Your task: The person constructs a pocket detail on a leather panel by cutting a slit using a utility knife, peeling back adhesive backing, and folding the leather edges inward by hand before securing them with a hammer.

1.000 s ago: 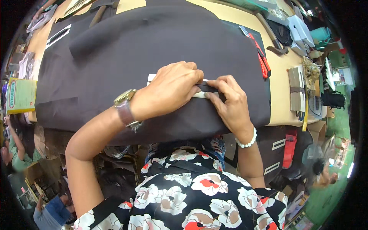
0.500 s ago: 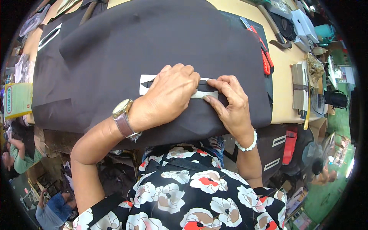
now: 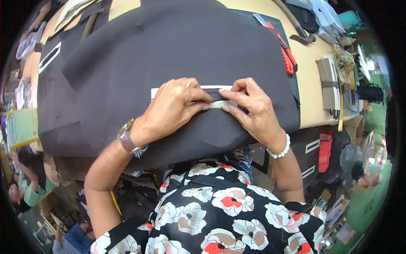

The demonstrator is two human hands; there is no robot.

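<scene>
**White frame between both hands; near side not lying flat**

A pale table (image 3: pixel 311 114) is carrying everything. A dark cloth (image 3: pixel 127 55) is covering most of its surface and reaching the near edge. A yellow-green box (image 3: pixel 23 125) is sitting at the surface's left edge.

Hands are working close together but not touching. The left hand (image 3: pixel 169 106) is pinching thumb against fingers at the near side of a white frame (image 3: pixel 213 87); the right hand (image 3: pixel 256 108) is spreading over its right end, thumb at the near side, fingertips at the far side. The frame is lying on the cloth, nearer the front edge than the back.

A red cutter (image 3: pixel 282 47) is resting near the cloth's right edge. A second white frame (image 3: pixel 42 67) is lying at the far left corner.

Progress (judged): partway. The far side is appearing flat; a pale strip (image 3: pixel 223 104) is bowing up at the near side, so settling or freeing that seems left. Cannot tell whether anything is sticking yet.
</scene>
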